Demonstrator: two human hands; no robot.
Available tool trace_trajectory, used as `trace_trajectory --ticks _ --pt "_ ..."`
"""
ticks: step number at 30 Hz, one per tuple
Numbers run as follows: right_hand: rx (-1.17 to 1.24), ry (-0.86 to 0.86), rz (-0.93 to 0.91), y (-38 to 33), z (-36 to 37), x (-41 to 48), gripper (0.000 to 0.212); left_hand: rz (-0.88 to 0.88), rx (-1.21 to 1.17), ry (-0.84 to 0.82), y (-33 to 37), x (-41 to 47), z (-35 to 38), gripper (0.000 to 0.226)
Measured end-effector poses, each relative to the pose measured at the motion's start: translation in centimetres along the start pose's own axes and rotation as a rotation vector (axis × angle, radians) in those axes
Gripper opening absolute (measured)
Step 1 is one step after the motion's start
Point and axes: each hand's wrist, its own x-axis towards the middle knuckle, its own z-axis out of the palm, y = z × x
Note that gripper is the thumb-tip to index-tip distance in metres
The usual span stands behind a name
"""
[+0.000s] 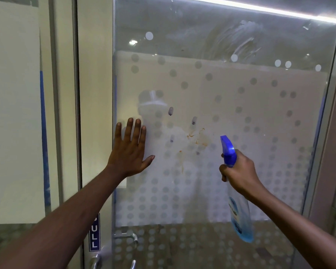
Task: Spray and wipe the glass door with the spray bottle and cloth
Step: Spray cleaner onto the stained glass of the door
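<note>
Now the stained glass door (241,117) awaited a spray.
Left hand (131,150) lay spread flat on the pane; right hand (239,171) was wrapped around the spray bottle (239,210), nozzle aimed at orange smears (197,137). No cloth was visible, so runoff could streak downward before wiping.

Only readable thing here is the narrow blue sign (94,232) down at about 7 o'clock, stuck upright on the door frame just above the door handle (96,260). White letters run top to bottom: "ULL" is clear, top letter is cut off by an arm. The spray bottle (239,206) label at 5 o'clock is too blurry.
</note>
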Motion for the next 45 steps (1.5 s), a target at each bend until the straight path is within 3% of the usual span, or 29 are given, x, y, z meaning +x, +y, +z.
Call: trace_trajectory --ticks 4,10,19,24,29,37,45 --pt "-0.049 -0.032 -0.015 0.2 1.0 -1.7 0.016 -0.001 -0.003 0.000 0.0 -0.1 0.1 0.094" --pt "-0.047 -0.094 0.001 0.9 2.9 -4.0 0.029 -0.005 -0.003 -0.015 0.0 -0.1 -0.1 0.094" --pt "-0.153 -0.194 -0.073 1.1 5.3 -5.2 0.018 -0.017 0.008 -0.048 0.0 -0.1 -0.1 0.094" --pt "-0.080 -0.221 -0.103 -0.5 6.4 -4.8 0.028 -0.016 0.010 -0.044 0.0 -0.1 0.0 0.095" --pt "-0.057 -0.248 -0.199 -4.9 7.4 -3.4 0.023 -0.011 0.013 -0.013 0.0 -0.1 0.0 0.095" --pt "0.027 -0.205 -0.233 -12.0 7.5 -0.6 0.021 -0.004 0.003 0.008 -0.2 -0.2 0.5 0.098" --pt "0.085 -0.149 -0.138 -11.1 6.8 0.5 0.022 -0.008 -0.003 0.005 -0.1 -0.2 0.5 0.095"
